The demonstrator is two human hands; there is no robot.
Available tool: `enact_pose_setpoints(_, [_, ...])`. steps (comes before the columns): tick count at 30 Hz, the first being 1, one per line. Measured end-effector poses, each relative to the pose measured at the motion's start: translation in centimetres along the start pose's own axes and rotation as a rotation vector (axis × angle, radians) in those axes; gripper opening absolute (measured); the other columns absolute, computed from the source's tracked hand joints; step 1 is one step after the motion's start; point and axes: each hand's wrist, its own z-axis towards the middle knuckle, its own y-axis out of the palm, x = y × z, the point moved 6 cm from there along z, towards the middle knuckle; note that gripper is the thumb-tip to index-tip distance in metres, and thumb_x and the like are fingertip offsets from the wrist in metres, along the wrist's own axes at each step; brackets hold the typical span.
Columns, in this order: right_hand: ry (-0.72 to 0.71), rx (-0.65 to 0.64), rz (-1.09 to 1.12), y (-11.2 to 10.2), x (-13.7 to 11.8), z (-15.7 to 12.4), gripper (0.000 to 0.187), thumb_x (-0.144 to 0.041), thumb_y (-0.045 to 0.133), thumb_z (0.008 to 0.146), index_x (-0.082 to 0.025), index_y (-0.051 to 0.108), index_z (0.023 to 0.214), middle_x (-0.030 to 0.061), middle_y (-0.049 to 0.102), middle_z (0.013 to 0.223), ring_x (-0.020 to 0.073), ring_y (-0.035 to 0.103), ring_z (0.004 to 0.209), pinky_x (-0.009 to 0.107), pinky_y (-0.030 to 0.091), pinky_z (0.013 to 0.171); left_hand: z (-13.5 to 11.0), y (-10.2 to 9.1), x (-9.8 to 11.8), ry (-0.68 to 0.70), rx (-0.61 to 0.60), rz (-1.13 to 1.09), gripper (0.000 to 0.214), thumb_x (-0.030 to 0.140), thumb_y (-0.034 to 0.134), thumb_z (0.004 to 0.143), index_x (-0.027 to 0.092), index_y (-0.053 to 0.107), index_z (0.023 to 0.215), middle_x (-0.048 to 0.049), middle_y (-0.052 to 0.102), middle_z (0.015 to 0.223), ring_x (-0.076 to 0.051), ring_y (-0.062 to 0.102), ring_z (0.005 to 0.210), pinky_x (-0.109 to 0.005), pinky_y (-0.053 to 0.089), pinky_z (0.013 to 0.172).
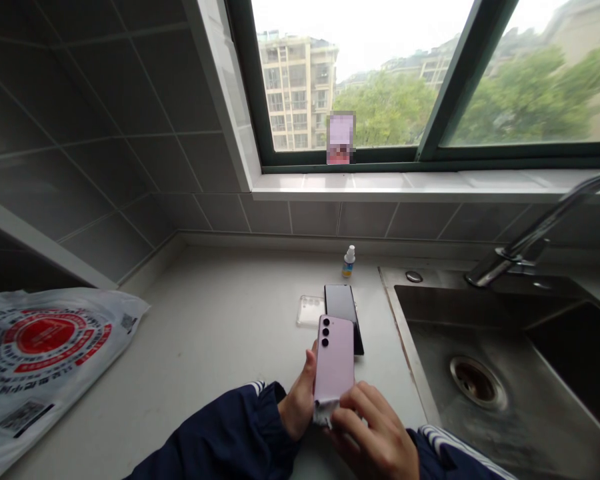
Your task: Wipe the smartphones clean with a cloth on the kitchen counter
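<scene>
My left hand (299, 400) grips a lavender phone (334, 357) by its left edge, back side up with three camera lenses showing. My right hand (373, 433) presses a small white cloth (323, 412) against the phone's lower end with pinched fingers. Just beyond, a second phone (343, 308) with a dark screen lies flat on the pale countertop (220, 333). A clear phone case (310, 311) lies to its left. A small white bottle (349, 261) with a yellow and blue label stands upright near the back wall.
A steel sink (485, 387) with a drain fills the right side, its tap (535, 233) arching above. A white plastic bag (40, 353) with red print lies at the left. Grey tiled walls and a window sill (405, 187) bound the counter.
</scene>
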Motion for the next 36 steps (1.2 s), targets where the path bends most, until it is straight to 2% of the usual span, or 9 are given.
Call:
enact_pose_setpoints(6, [-0.037, -0.050, 0.071, 0.4, -0.1, 0.0, 0.014, -0.012, 0.052, 0.093, -0.018, 0.061, 0.084, 0.0050, 0.054, 0.075, 0.0179, 0.052, 0.074, 0.029, 0.043, 0.066, -0.3, -0.5, -0.9, -0.137, -0.014, 0.076, 0.084, 0.075, 0.041, 0.080, 0.006, 0.058, 0.125, -0.0171, 0.063, 0.104, -0.023, 0.060, 0.093, -0.034, 0.044, 0.087])
enact_pose_setpoints(14, [-0.072, -0.102, 0.015, 0.0, 0.5, 0.3, 0.016, -0.012, 0.052, 0.092, -0.018, 0.060, 0.080, 0.0044, 0.054, 0.074, 0.0165, 0.048, 0.071, 0.029, 0.040, 0.062, 0.3, -0.6, 0.2, -0.001, 0.046, 0.095, 0.071, 0.066, 0.038, 0.087, 0.015, 0.051, 0.134, -0.0161, 0.064, 0.115, -0.022, 0.062, 0.092, -0.034, 0.045, 0.086])
enact_pose_setpoints(18, [-0.130, -0.134, 0.028, -0.8, 1.4, 0.8, 0.009, -0.015, 0.057, 0.091, -0.019, 0.062, 0.085, 0.0044, 0.056, 0.077, 0.0163, 0.047, 0.070, 0.029, 0.039, 0.062, 0.5, -1.1, 0.5, -0.005, 0.085, 0.058, 0.073, 0.068, 0.038, 0.087, 0.012, 0.054, 0.130, -0.0147, 0.069, 0.100, -0.022, 0.065, 0.084, -0.034, 0.047, 0.081])
enact_pose_setpoints(24, [-0.172, -0.176, 0.090, -1.9, 2.4, 1.4, 0.009, -0.020, 0.058, 0.094, -0.017, 0.064, 0.088, 0.0048, 0.058, 0.077, 0.0155, 0.051, 0.070, 0.028, 0.041, 0.061, 0.6, -1.2, 0.5, -0.142, 0.083, 0.023, 0.081, 0.071, 0.026, 0.087, 0.004, 0.067, 0.108, -0.0165, 0.071, 0.087, -0.021, 0.066, 0.076, -0.033, 0.047, 0.075])
enact_pose_setpoints(28, [-0.200, -0.181, 0.077, -2.1, 2.6, 1.4, 0.005, -0.021, 0.063, 0.091, -0.017, 0.065, 0.089, 0.0040, 0.058, 0.076, 0.0148, 0.053, 0.069, 0.027, 0.041, 0.061, 0.6, -0.3, 1.1, -0.162, 0.019, 0.030, 0.073, 0.064, 0.031, 0.091, 0.005, 0.065, 0.114, -0.0156, 0.071, 0.094, -0.019, 0.064, 0.080, -0.030, 0.045, 0.079])
enact_pose_setpoints(33, [-0.204, -0.191, 0.072, -2.4, 3.2, 1.6, 0.008, -0.021, 0.060, 0.093, -0.017, 0.064, 0.088, 0.0038, 0.057, 0.074, 0.0142, 0.052, 0.066, 0.027, 0.041, 0.060, 0.6, 0.4, 1.2, -0.199, -0.098, 0.121, 0.073, 0.061, 0.027, 0.093, 0.004, 0.059, 0.125, -0.0199, 0.065, 0.119, -0.025, 0.061, 0.106, -0.036, 0.040, 0.099])
enact_pose_setpoints(36, [-0.195, -0.196, 0.092, -2.6, 3.6, 1.7, 0.012, -0.018, 0.053, 0.096, -0.017, 0.063, 0.089, 0.0039, 0.056, 0.074, 0.0141, 0.052, 0.066, 0.026, 0.042, 0.060, 0.6, 0.4, 1.1, -0.218, -0.150, 0.131, 0.077, 0.063, 0.022, 0.093, 0.004, 0.058, 0.127, -0.0199, 0.067, 0.113, -0.025, 0.063, 0.103, -0.038, 0.043, 0.097])
